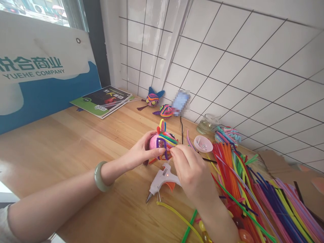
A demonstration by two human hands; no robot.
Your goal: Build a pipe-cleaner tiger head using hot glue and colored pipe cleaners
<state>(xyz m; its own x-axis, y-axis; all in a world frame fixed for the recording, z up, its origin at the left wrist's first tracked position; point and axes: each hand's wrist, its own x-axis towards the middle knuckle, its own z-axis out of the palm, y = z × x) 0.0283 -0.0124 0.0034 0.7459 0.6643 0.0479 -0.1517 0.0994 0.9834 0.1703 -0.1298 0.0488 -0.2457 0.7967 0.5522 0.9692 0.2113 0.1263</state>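
Note:
My left hand (146, 146) is wrapped round a pipe-cleaner ball ornament (165, 137), pink on one side with rainbow stripes, a purple outline and small loops on top. At the ball's right side, my right hand (188, 165) pinches with thumb and forefinger by the purple outline; what lies between the fingertips is too small to make out. Below the ball a white hot glue gun (162, 177) with an orange trigger rests on the table, partly behind my right hand. A yellow pipe cleaner (177, 215) lies by its nozzle.
Two striped ball ornaments (153, 99) stand by the tiled wall, beside a blurred phone (181, 102). A pink bowl (203, 144) of small parts and a glass jar (208, 124) are at right. Bundles of pipe cleaners (229, 168) cover the right side. Booklets (103, 101) lie at back left.

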